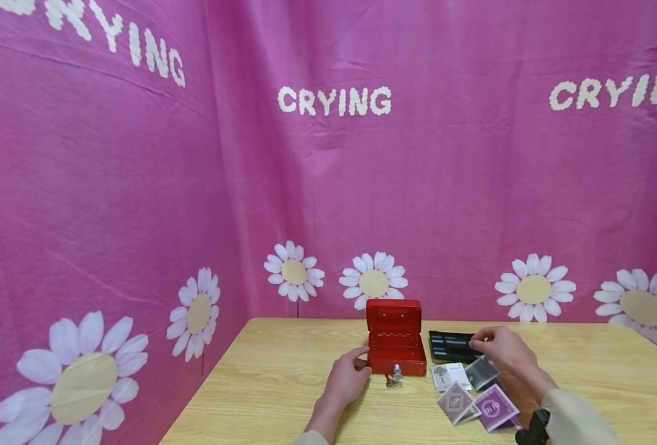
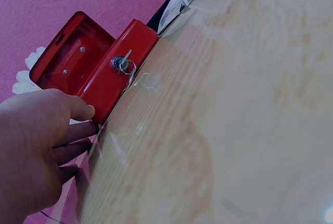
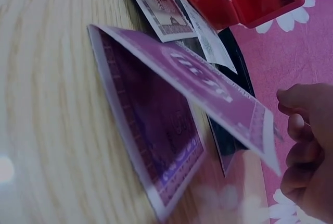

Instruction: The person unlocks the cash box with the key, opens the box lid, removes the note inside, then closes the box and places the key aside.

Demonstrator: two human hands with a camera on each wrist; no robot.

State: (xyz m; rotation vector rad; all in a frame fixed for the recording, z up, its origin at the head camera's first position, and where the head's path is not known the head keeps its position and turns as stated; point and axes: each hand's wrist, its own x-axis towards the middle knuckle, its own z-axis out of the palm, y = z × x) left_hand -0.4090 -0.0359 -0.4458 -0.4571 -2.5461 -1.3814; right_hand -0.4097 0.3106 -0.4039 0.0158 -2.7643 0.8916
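Note:
A red cash box (image 1: 397,364) stands on the table with its lid (image 2: 73,52) raised. Keys on a ring (image 2: 126,66) hang from the lock at its front. My left hand (image 1: 347,377) touches the box's left side, thumb at the front corner, fingers loosely extended. Right of the box lies a black compartment tray (image 1: 450,346). The bent fingertips of my right hand (image 1: 506,352) are at the tray's right end; I cannot tell whether they pinch anything. In front lie folded notes: a purple one (image 3: 208,78), a grey-brown one (image 1: 455,403), a pale one (image 1: 449,377) and a dark green one (image 1: 481,372).
The wooden table (image 1: 283,383) ends at a pink curtain (image 1: 439,185) printed with daisies and lettering. Another pink curtain side (image 1: 111,235) runs along the left. A black strap device (image 1: 534,426) sits on my right wrist, close to the purple note.

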